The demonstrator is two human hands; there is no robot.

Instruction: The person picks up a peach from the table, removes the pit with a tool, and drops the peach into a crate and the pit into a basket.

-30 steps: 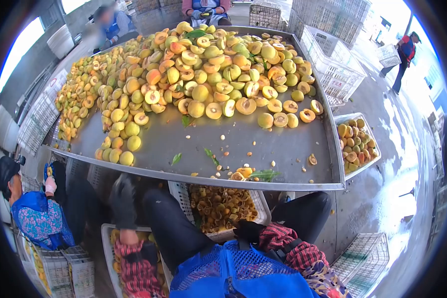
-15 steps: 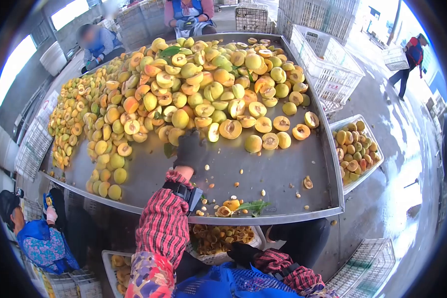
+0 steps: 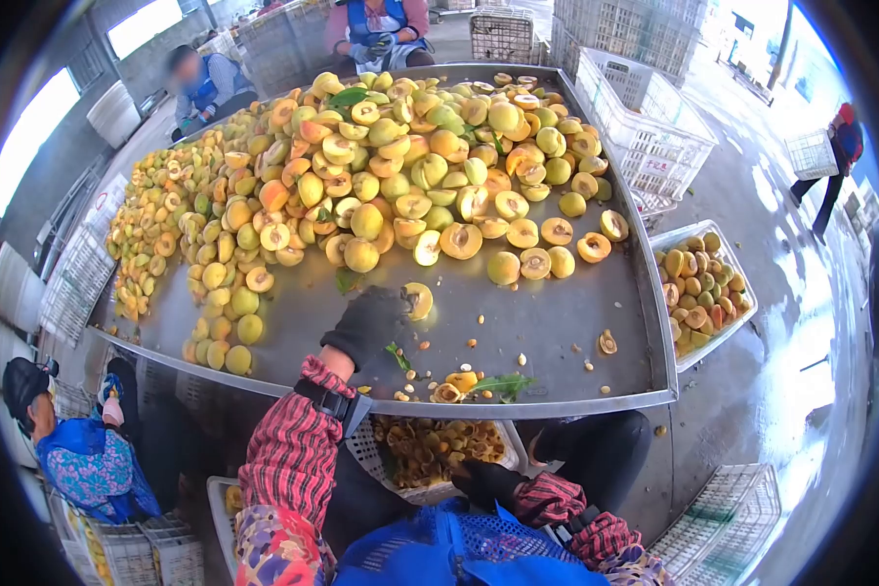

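Observation:
My left hand [image 3: 369, 323], in a dark glove, is closed on a peach half [image 3: 420, 302] just above the metal table [image 3: 547, 342]; its round cut face shows at the fingertips. Beyond it lies a big heap of yellow peaches [image 3: 366, 222], many cut in half with brown pit hollows. My right hand [image 3: 486, 482], also dark-gloved, is low by my lap, beside a crate of peach scraps [image 3: 439, 451]. Its fingers blend into the dark clothing, so whether it holds anything is hidden.
Loose pits, scraps and a green leaf [image 3: 503, 387] lie near the table's front rim. A crate of peaches [image 3: 698, 288] stands on the floor at right, below white stacked crates [image 3: 645, 127]. Co-workers sit at the far side and lower left; another person [image 3: 835, 161] carries a crate.
My left hand has drawn back from the heap toward the table's front, now with a peach half in its fingers. The person at right has walked further right with the crate.

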